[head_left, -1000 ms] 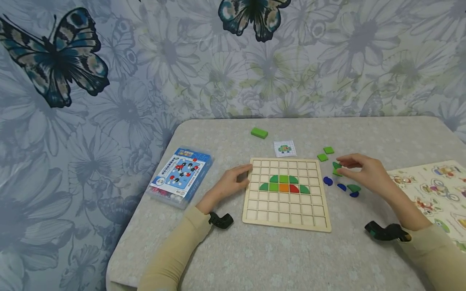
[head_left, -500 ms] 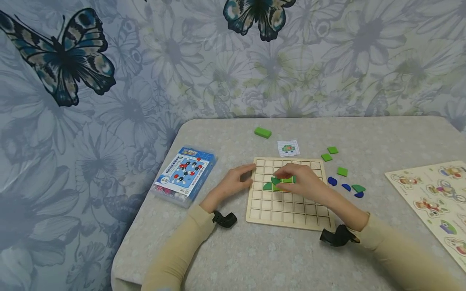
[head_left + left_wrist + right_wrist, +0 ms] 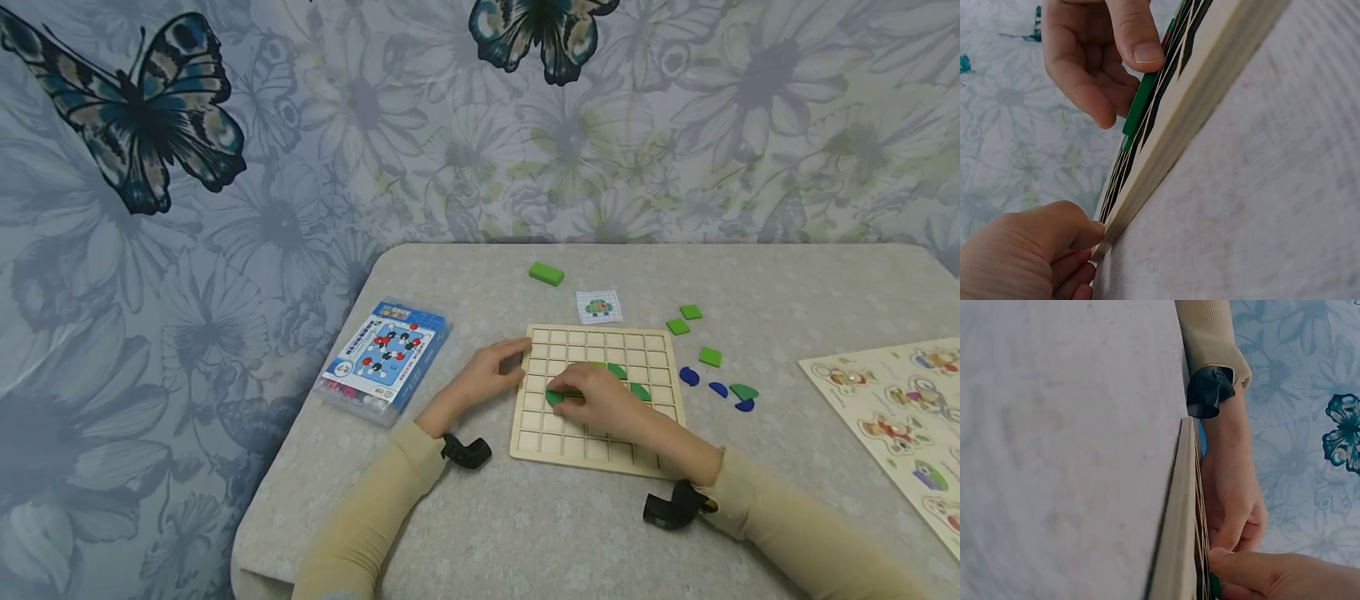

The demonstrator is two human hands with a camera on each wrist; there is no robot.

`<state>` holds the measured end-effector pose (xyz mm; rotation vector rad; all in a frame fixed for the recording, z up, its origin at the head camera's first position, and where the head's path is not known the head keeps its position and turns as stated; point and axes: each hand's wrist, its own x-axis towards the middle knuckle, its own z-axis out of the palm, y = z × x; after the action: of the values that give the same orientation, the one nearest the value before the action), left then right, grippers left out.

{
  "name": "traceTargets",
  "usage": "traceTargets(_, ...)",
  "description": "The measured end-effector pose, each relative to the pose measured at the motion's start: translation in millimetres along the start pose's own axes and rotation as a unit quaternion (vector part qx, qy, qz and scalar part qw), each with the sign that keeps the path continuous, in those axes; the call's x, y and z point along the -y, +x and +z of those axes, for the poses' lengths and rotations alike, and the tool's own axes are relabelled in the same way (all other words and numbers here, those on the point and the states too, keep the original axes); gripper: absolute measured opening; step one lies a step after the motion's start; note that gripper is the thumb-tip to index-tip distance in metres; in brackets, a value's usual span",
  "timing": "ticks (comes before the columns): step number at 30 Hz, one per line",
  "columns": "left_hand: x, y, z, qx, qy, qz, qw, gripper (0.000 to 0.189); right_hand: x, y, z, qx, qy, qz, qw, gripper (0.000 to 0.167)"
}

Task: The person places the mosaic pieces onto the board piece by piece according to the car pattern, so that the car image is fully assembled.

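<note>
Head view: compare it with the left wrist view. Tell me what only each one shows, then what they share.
Only the head view shows the blue-labelled box, the small picture card, the loose blue pieces and the printed sheet.

Only the left wrist view shows the thumbnail of the right hand.

Both show the left hand touching the edge of the grid board, the right hand pinching a green piece over it, and flowered wallpaper.

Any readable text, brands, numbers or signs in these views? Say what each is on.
Legible text: none.
Blue box: printed lettering and a round mark, too small and blurred to read.
Grid board: no lettering visible.
Pattern card, picture sheet: none I can make out.
</note>
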<state>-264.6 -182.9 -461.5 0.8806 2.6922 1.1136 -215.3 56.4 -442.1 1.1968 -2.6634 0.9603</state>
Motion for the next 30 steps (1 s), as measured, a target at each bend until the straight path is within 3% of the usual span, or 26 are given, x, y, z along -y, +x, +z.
traceTargets(8,-0.2,0.4,0.5,0.0,0.0,0.001,1.0,0.053,3.8,-2.4,0.4,-0.008,-0.045,-0.036,0.9983,0.024)
traceTargets(20,-0.5,-0.5,0.0,-0.003,-0.005,-0.002,1.0,0.053,3.0,-1.0,1.1,0.0,-0.038,-0.023,0.999,0.021)
traceTargets(23,-1.7,-0.6,-0.5,0.003,-0.008,-0.002,1.0,0.053,5.5,-3.2,-9.3,-0.006,0.011,-0.011,0.9999,0.022)
traceTargets(26,-1.8,-0.5,0.8,0.006,-0.008,-0.002,0.9999,0.053,1.0,-9.2,-31.8,-0.036,0.047,0.004,0.9982,0.022)
traceTargets(30,-1.3,-0.5,2.1,0.001,-0.002,-0.008,1.0,0.053,-23.3,-24.7,-70.1,-0.075,0.021,0.063,0.9949,0.024)
